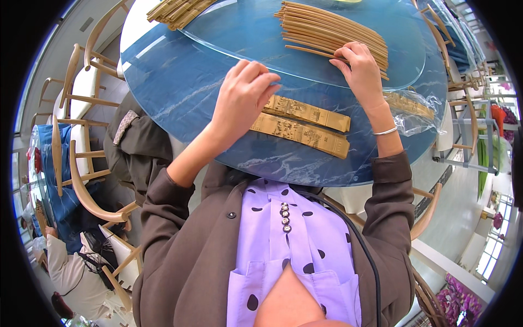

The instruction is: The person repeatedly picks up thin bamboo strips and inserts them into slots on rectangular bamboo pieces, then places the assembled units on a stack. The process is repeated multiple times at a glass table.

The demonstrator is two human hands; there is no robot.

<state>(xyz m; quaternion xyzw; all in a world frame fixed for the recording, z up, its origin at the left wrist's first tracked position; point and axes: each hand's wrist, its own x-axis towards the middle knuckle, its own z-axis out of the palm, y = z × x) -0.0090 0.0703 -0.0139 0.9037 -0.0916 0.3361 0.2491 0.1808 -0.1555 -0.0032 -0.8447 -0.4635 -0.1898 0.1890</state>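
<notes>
The right hand (362, 71) pinches one chopstick (310, 50) from the pile (332, 30) on the glass turntable (250, 32); the left hand (242, 95), fingers loosely curled and empty, hovers over paper sleeves (302, 133) near the table edge. Sleeving seems next.

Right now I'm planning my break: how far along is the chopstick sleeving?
Done: two gold paper sleeves lie flat on the blue table. In hand: the right hand fingers one stick from the loose chopstick pile; the left hand hovers by the sleeves. Left: most of that pile, plus a second bundle.
</notes>
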